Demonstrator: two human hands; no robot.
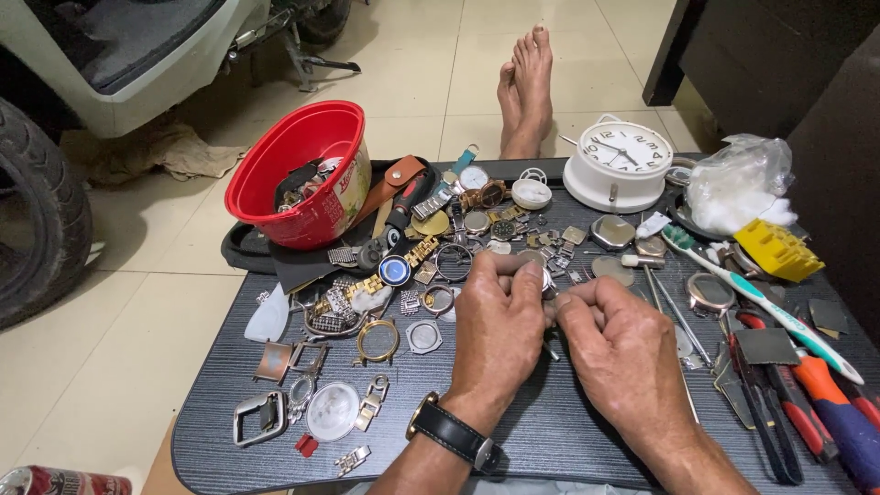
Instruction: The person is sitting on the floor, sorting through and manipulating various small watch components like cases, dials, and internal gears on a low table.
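My left hand [500, 335] and right hand [623, 353] meet mid-counter [550, 431], fingertips pinched together on a small metal watch part [548, 282], mostly hidden between them. Risk: the piece could slip and vanish among the loose watch cases [424, 335] and links just to the left. A thin metal pin [551, 351] lies under my hands; one nudge could roll it away

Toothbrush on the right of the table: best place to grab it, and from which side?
Probably mid-handle on the toothbrush, pinched across its width from above. It lies flat and diagonal, bristle head at upper left near the cotton bag, tail over the red-handled tools. Mid-handle looks least crowded.
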